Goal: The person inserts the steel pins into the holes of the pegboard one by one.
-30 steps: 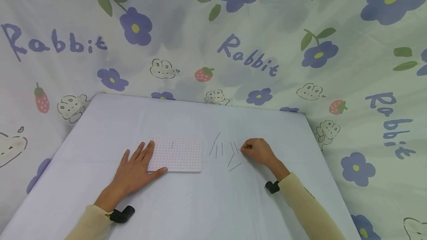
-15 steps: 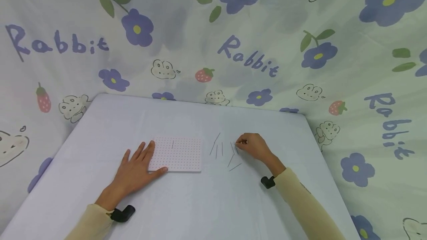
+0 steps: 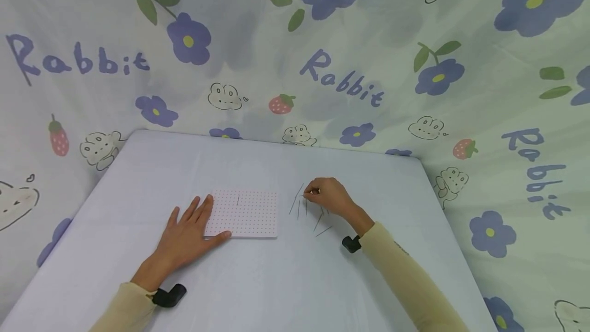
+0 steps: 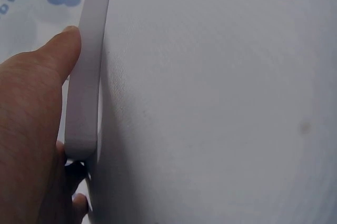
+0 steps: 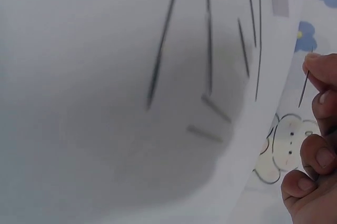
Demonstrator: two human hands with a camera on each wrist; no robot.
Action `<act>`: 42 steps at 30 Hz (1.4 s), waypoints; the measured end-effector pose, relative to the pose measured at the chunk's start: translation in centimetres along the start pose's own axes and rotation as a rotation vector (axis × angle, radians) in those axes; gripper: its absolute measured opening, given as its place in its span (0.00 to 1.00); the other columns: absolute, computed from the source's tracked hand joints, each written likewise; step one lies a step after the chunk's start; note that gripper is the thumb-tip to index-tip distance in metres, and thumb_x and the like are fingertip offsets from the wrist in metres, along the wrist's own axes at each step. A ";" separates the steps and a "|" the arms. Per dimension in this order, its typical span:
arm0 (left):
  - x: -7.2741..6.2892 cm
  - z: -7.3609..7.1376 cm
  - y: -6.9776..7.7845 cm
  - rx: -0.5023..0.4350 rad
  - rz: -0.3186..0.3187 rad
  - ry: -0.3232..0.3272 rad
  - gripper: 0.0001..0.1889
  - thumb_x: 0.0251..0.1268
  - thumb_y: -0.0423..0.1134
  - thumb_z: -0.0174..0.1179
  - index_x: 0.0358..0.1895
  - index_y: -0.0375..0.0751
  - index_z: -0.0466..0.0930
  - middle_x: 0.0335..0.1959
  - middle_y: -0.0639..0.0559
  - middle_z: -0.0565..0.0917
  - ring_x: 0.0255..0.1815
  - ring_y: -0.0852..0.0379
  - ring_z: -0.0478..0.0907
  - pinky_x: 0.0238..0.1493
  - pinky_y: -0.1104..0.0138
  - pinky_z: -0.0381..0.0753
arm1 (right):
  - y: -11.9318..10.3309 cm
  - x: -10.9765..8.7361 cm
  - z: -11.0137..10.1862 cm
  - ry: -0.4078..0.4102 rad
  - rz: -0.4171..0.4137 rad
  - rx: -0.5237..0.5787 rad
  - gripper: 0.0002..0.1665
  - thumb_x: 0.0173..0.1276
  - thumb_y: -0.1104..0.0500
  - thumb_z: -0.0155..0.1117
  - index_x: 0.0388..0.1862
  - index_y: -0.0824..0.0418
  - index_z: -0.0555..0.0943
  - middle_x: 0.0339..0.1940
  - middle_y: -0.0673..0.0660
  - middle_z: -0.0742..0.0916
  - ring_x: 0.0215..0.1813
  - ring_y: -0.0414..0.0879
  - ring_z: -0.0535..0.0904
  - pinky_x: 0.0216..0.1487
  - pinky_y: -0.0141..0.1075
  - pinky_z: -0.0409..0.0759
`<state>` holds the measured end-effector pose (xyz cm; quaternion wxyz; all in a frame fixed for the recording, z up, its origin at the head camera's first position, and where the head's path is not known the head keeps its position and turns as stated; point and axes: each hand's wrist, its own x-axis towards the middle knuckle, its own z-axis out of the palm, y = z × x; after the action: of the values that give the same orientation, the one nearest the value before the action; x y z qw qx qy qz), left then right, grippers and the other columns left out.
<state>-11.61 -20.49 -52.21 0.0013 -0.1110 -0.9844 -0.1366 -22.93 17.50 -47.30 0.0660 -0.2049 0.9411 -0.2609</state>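
My left hand [image 3: 184,240] lies spread at the left end of a white board [image 3: 258,219] covered in rows of small dots, with the fingers along its left side and the thumb at its front edge. A thin dark needle [image 3: 238,200] shows at the upper part of the board. My right hand [image 3: 332,196] pinches another needle [image 5: 304,91] between thumb and forefinger, the other fingers curled. That hand is above the table, right of the board. Under and beside it lie several loose needles [image 5: 163,45], partly covered by the hand in the head view.
The white tabletop [image 3: 258,281] stretches around the board. Behind it hangs a patterned cloth [image 3: 258,65] with flowers and rabbits. A black wrist camera [image 3: 169,296] sits on the left wrist, another camera [image 3: 351,244] on the right.
My right hand has moved left toward the board, passing over the loose needles with the pinched needle. My left hand and the board have stayed in place.
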 end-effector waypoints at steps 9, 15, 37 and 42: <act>-0.1 -0.1 0.1 0.002 -0.001 0.003 0.60 0.61 0.80 0.46 0.80 0.33 0.47 0.80 0.37 0.57 0.81 0.36 0.48 0.73 0.33 0.39 | -3.1 1.9 1.4 -0.041 -0.075 0.004 0.05 0.70 0.50 0.69 0.39 0.48 0.89 0.29 0.41 0.83 0.32 0.39 0.75 0.27 0.31 0.73; -0.1 -0.1 0.2 0.007 0.001 0.007 0.60 0.61 0.80 0.47 0.80 0.33 0.47 0.80 0.37 0.57 0.81 0.36 0.48 0.73 0.33 0.40 | -5.0 2.8 2.1 -0.060 -0.117 0.005 0.06 0.70 0.50 0.69 0.40 0.47 0.89 0.31 0.40 0.83 0.34 0.37 0.76 0.31 0.30 0.75; 0.0 -0.1 0.1 -0.003 0.007 0.001 0.59 0.62 0.79 0.47 0.80 0.32 0.48 0.79 0.36 0.58 0.81 0.35 0.48 0.73 0.32 0.40 | -9.1 4.7 5.0 -0.124 -0.169 0.052 0.06 0.75 0.48 0.64 0.43 0.47 0.84 0.35 0.39 0.84 0.36 0.34 0.76 0.37 0.26 0.75; 0.0 -0.1 0.0 0.003 0.006 0.004 0.59 0.61 0.79 0.47 0.80 0.32 0.48 0.79 0.36 0.58 0.81 0.35 0.48 0.73 0.32 0.40 | -9.7 5.0 5.3 -0.127 -0.194 0.067 0.06 0.75 0.49 0.63 0.44 0.48 0.83 0.35 0.40 0.84 0.35 0.33 0.77 0.37 0.25 0.75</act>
<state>-11.60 -20.49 -52.13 0.0038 -0.1137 -0.9842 -0.1354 -22.85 5.33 -46.89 0.1069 -0.3088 0.9014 -0.2841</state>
